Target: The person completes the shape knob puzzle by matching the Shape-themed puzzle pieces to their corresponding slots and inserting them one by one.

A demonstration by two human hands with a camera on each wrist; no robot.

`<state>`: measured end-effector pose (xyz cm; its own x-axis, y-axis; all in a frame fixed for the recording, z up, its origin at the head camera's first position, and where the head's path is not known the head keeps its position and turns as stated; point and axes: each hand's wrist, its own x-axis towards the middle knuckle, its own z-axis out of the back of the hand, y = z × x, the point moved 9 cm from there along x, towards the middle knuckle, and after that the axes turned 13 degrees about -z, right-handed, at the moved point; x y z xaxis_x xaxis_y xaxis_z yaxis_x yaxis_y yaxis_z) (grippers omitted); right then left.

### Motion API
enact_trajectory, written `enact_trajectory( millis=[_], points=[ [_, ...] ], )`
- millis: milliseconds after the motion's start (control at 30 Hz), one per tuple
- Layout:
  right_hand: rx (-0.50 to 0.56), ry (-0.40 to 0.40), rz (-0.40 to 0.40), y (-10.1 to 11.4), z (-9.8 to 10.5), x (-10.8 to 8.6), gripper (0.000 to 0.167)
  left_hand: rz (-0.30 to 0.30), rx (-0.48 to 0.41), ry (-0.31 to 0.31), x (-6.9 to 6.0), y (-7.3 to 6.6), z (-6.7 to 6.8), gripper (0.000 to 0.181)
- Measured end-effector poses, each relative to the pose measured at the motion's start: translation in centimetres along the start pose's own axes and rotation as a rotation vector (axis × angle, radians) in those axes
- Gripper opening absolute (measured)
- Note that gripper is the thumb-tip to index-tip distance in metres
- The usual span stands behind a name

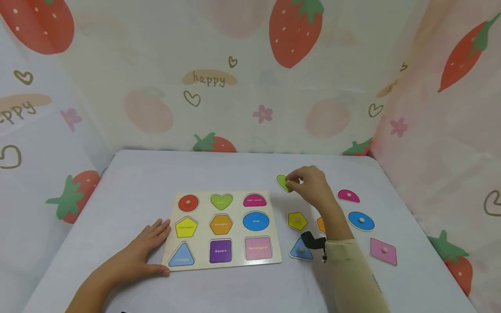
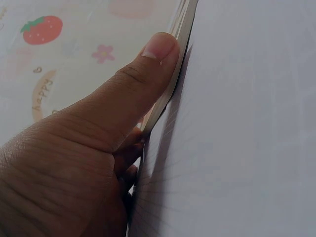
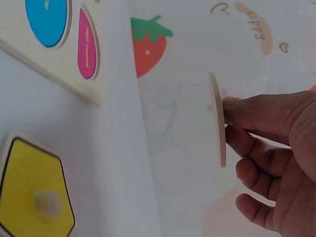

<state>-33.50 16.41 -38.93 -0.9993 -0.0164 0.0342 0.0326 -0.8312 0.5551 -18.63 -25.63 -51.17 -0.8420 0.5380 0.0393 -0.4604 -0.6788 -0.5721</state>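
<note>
My right grip (image 1: 311,186) pinches the green heart-shaped wooden piece (image 1: 282,183) between thumb and fingers. The piece is raised off the white table (image 1: 231,171), beyond the upper-right corner of the cream rectangular puzzle board (image 1: 203,226). My left grip (image 1: 138,251) is spread against the board's left edge, thumb at the lower-left corner. A strip of table separates the board's right edge from the yellow pentagon piece (image 1: 294,224). Table surface extends between the board's top edge and the table's far edge.
</note>
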Motion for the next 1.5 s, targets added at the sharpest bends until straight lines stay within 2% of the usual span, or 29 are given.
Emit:
enact_trajectory(
  millis=[133,367,667,900,1300,1500],
  points=[
    [-0.001,-0.005,0.006,1.0,-0.8,0.0,0.013,-0.003,-0.004,-0.007,0.0,0.0,0.2,0.119],
    [0.028,0.016,0.013,2.5,-2.5,-0.1,0.014,-0.05,0.014,-0.016,0.1,-0.4,0.2,0.12],
    [0.036,0.009,0.04,4.5,-3.9,0.0,0.015,-0.034,0.019,-0.003,0.2,0.0,0.2,0.12],
    [0.054,0.032,0.059,6.1,-5.3,-0.1,0.015,-0.045,0.018,-0.009,0.1,-0.1,0.1,0.121],
    [0.046,0.073,0.007,7.6,-8.6,0.1,0.019,-0.008,-0.003,-0.006,0.1,0.1,0.0,0.121],
    [0.057,0.104,0.006,8.5,-10.1,0.1,0.018,0.014,-0.004,0.0,0.0,0.0,0.0,0.121]
  ],
)
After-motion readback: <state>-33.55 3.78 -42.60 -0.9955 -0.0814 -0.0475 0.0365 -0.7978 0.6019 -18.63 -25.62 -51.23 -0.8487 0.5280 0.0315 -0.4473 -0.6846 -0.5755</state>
